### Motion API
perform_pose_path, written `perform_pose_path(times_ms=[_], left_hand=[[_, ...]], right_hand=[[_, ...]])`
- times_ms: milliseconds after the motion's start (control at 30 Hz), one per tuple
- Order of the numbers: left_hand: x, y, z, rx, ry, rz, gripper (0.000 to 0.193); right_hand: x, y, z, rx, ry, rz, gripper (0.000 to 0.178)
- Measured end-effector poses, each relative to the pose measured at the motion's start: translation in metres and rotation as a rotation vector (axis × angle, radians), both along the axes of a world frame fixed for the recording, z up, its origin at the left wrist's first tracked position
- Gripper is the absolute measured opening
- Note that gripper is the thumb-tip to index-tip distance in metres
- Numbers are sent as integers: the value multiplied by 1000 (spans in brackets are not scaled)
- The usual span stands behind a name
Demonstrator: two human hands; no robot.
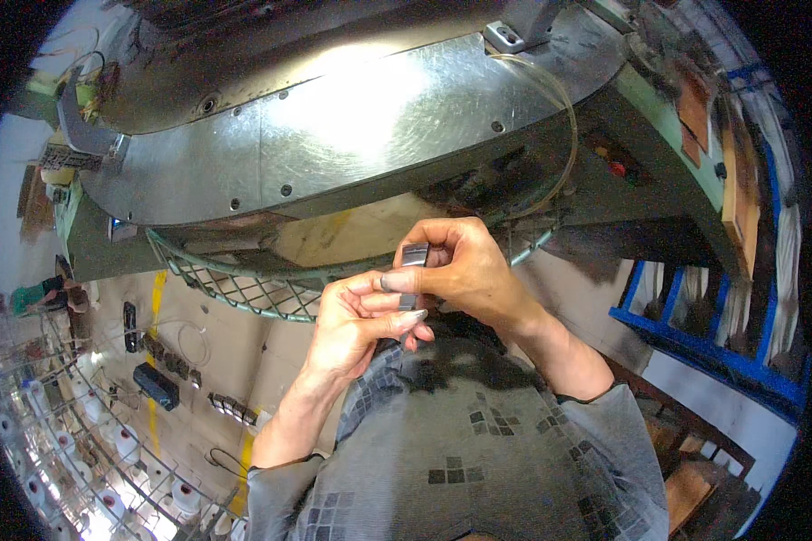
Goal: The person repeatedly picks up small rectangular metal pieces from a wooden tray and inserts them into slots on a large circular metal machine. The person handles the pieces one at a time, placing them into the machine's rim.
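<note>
Slippage is what I'd worry about tbh. Both hands are pinching: the left hand (347, 326) and right hand (467, 270) meet around a small dark strip (415, 255), right thumb laid across its middle and left thumb across its lower part. So it's held up in the fingers, in front of the grey shirt (505, 460). Can't tell if it's one piece or two, since the thumbs cover part of it.

If the surface is slick, or one thumb lifts before the other side has it, I reckon it pops out. Best case it lands on the shirt; worse, it hits the floor (235, 347) or bounces toward the green mesh (244, 287) below the machine's metal plate (198, 171) and slips through an opening.

Other risk: the fingertips are crammed together, so if those edges are sharp, a twist could nick one. Pulling the hands opposite ways might bend it too, if it's thin stuff. Can't judge the material from this angle.
</note>
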State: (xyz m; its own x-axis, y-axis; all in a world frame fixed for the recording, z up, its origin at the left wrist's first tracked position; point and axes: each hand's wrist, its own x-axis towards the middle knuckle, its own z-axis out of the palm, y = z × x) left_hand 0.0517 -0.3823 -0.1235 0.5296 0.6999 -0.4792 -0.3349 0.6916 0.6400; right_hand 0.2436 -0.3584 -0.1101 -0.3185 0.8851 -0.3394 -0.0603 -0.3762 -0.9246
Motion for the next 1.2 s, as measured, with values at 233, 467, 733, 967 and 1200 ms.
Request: perform_pose_path(times_ms=[233, 467, 733, 967, 1200], left_hand=[[-34, 12, -10, -9, -73, -69, 35], [-56, 28, -14, 15, -57, -67, 31], [-49, 51, -18, 56, 32, 92, 40], [-43, 40, -8, 91, 7, 48, 33], [-27, 35, -7, 99, -3, -122, 33]], right_hand=[[-32, 7, -1, 114, -73, -71, 11], [-49, 10, -7, 25, -62, -207, 18], [-71, 39, -17, -21, -81, -160, 26], [-52, 28, -9, -28, 0, -164, 29], [-31, 4, -1, -41, -43, -251, 22]])
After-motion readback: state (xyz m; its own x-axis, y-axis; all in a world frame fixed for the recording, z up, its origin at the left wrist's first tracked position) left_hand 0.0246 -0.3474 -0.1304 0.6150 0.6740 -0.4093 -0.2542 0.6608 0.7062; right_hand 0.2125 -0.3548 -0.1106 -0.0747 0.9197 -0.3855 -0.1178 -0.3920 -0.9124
